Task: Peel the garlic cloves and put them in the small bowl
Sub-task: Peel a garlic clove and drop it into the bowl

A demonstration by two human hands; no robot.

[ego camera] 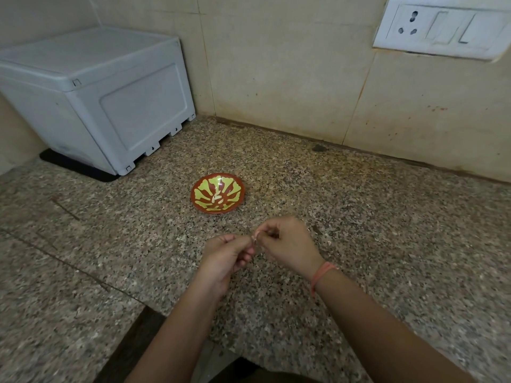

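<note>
left hand [226, 258] and right hand [287, 244] meeting low over speckled counter [373, 222], both pinching one garlic clove [255, 239], orange thread [320, 275] on right wrist, small bowl [237, 186] just beyond holding peeled cloves [218, 199], grey box [110, 106] back left, wall socket [442, 26] back right

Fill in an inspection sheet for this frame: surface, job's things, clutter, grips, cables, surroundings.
Surface: speckled granite counter, with dark scratch lines at left.
Job's things: small red bowl with yellow pattern, upright, with a few pale peeled cloves inside; garlic clove held above the counter, nearer the person than the bowl.
Clutter: one dark spot at the foot of the wall.
Grips: left hand and right hand both pinch the garlic clove; orange thread band on the right wrist.
Cables: nothing seen.
Surroundings: grey plastic box on a black mat; tiled wall; socket-and-switch plate.
</note>
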